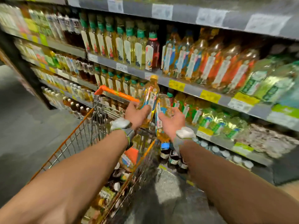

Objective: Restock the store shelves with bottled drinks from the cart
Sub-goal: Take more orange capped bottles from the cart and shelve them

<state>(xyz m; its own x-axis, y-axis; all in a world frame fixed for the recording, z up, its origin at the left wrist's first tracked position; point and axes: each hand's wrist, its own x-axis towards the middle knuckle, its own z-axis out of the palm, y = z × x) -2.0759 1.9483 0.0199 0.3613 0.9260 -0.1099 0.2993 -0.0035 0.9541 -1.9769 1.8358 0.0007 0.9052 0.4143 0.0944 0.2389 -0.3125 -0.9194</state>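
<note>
Shelves [191, 89] crammed with drinks fill the background, smeared by head motion. Just beyond the cart [90, 126], above its far right corner, two bottles of amber drink are in the air. The left hand [137, 114] wraps the left bottle [149, 94], yellow cap up. The right hand [174, 122] curls its fingers round the right bottle [164, 103], which hangs tilted with its blue cap down (the two look to be touching, or nearly). Both are clear, smooth plastic, waisted in shape, with glossy blue-and-white labels, so they will likely slip under a loose hold. The step is probably shelving them. That would go best by turning the right bottle upright first, then setting each down singly, label outward, in the matching row [169, 55] up and right of the cart. More bottles lie heaped in the cart's wire basket, below its orange handle [116, 92].
</note>
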